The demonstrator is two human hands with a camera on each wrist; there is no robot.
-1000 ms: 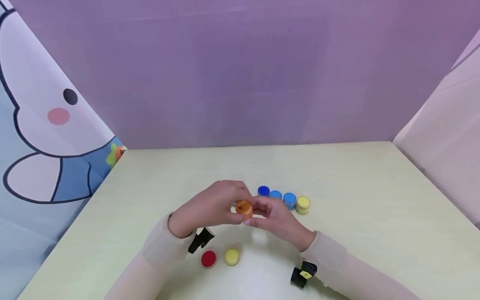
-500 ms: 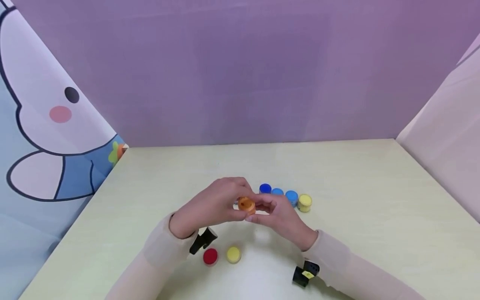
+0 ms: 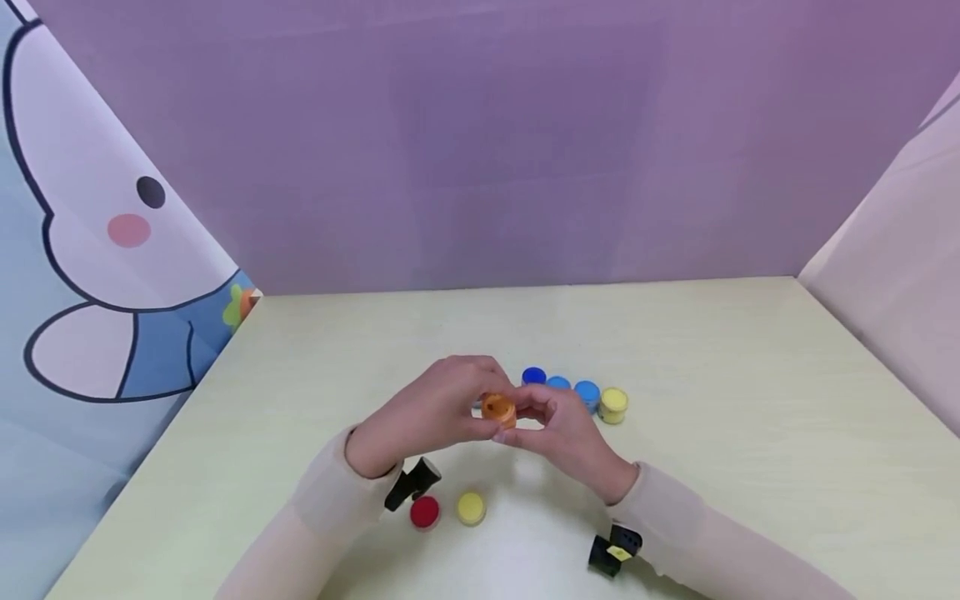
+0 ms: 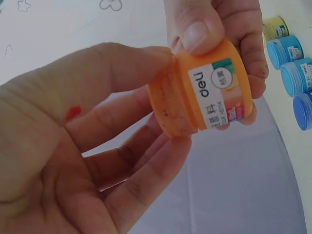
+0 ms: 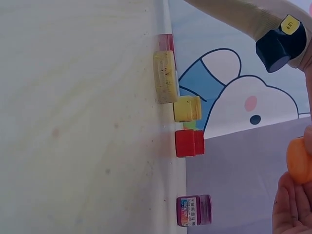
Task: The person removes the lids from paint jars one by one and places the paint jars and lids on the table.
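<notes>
Head view above; wrist views close, sharing orange jar

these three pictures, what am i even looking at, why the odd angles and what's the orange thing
There is no machine here: a person works with two bare hands and wears three cameras. The wide picture comes from one on the head, looking down at a pale wooden table. The other two come from the wrists, so they look tilted and very close.

The left hand and the right hand together hold a small orange plastic paint pot above the table. The left fingers pinch its lid end, and the right fingers grip its labelled body.

On the table behind the hands stands a row of small pots: dark blue, two light blue and yellow. Nearer the person lie a round red lid and a round yellow lid.
</notes>
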